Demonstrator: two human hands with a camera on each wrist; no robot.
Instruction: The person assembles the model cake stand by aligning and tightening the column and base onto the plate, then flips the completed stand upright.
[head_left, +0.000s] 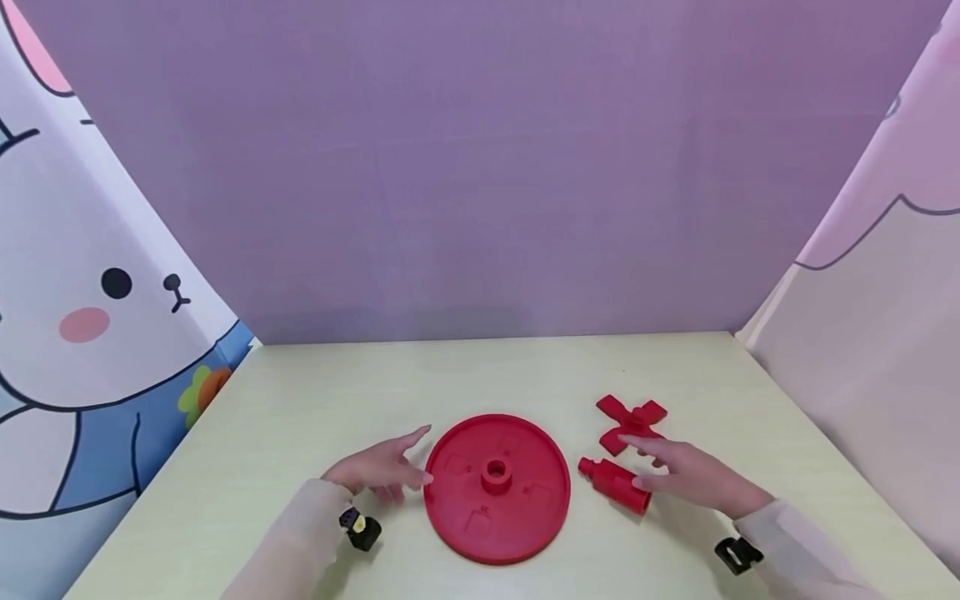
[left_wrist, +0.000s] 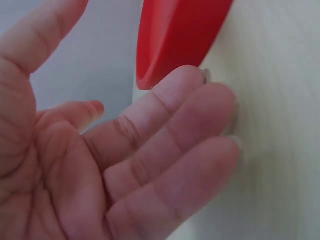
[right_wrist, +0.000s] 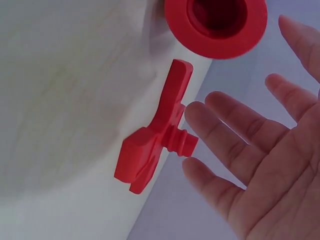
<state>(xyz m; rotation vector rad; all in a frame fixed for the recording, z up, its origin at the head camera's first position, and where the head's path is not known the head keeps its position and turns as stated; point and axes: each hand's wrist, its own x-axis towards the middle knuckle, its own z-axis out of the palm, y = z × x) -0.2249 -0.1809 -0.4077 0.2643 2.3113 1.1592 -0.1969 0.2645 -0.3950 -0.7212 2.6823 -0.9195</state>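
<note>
A round red disc [head_left: 525,510] with a raised rim and a hollow central hub lies flat on the table. My left hand [head_left: 378,468] is at its left edge, thumb and fingers spread; in the left wrist view the fingertips overlap the disc's rim [left_wrist: 175,40]. Right of the disc lies a red bottle-shaped cylinder [head_left: 617,483] with a narrow neck; the right wrist view shows its hollow end [right_wrist: 176,29]. Behind it is a red four-armed cross piece [head_left: 636,418] with a ridged peg [right_wrist: 179,140]. Over both pieces hovers my right hand [head_left: 693,477], fingers extended and holding nothing.
The pale table [head_left: 360,379] ends at a purple backdrop [head_left: 480,183]. A cartoon-printed cloth [head_left: 90,233] hangs on the left and a pink-and-white one [head_left: 877,333] on the right. Small black devices are strapped at both wrists.
</note>
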